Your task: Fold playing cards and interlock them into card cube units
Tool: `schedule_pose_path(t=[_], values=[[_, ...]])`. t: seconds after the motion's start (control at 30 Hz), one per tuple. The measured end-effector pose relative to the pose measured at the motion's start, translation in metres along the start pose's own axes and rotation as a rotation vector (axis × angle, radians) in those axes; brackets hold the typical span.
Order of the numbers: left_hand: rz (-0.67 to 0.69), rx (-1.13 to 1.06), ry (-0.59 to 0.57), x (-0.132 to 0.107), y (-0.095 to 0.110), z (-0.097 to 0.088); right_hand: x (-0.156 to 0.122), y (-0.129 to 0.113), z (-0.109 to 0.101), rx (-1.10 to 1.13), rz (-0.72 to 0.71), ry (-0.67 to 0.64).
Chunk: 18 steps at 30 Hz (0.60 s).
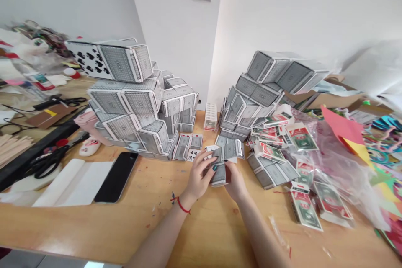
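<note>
Near the middle of the table, my left hand (199, 176) and my right hand (236, 181) close from both sides on folded playing cards (219, 173) with grey patterned backs. The left thumb, with a dark green nail, presses on the cards; the right fingertips are partly hidden behind them. Just beyond my fingers are more folded cards (233, 150); whether these are joined to the held ones I cannot tell. Flat playing cards (195, 142) lie to the left. A tall stack of folded-card blocks (125, 100) rises on the left, another stack (251, 92) on the right.
Red and green card boxes (304, 207) and clear plastic wrap (351, 184) cover the right side. A separate card block (273, 169) sits before the right stack. To the left lie a black phone (116, 177), white paper (73, 182), scissors (52, 161) and a white mouse-shaped item (89, 145).
</note>
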<state>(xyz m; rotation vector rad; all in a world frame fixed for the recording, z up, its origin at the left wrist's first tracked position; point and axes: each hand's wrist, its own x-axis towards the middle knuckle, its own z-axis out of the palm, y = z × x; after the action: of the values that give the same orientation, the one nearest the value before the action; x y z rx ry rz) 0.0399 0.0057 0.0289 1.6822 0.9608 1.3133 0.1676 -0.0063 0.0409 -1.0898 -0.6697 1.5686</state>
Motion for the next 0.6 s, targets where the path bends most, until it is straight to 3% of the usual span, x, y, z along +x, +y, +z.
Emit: schedule_pose_path(t=[0.1,0.23,0.4,0.6], values=[[-0.180,-0.142,-0.005,0.003,-0.011,-0.002,-0.001,-0.008,0.004,0.021,0.078,-0.048],[-0.411,-0.374,-0.101,0.006,-0.021,-0.002,-0.001,-0.013,0.000,-0.034,0.139,-0.040],[-0.420,-0.436,-0.099,0.008,-0.022,-0.002,0.007,-0.017,-0.010,-0.074,0.171,-0.040],[-0.484,-0.365,-0.058,0.007,-0.031,-0.003,0.019,-0.028,-0.020,-0.513,0.026,0.019]])
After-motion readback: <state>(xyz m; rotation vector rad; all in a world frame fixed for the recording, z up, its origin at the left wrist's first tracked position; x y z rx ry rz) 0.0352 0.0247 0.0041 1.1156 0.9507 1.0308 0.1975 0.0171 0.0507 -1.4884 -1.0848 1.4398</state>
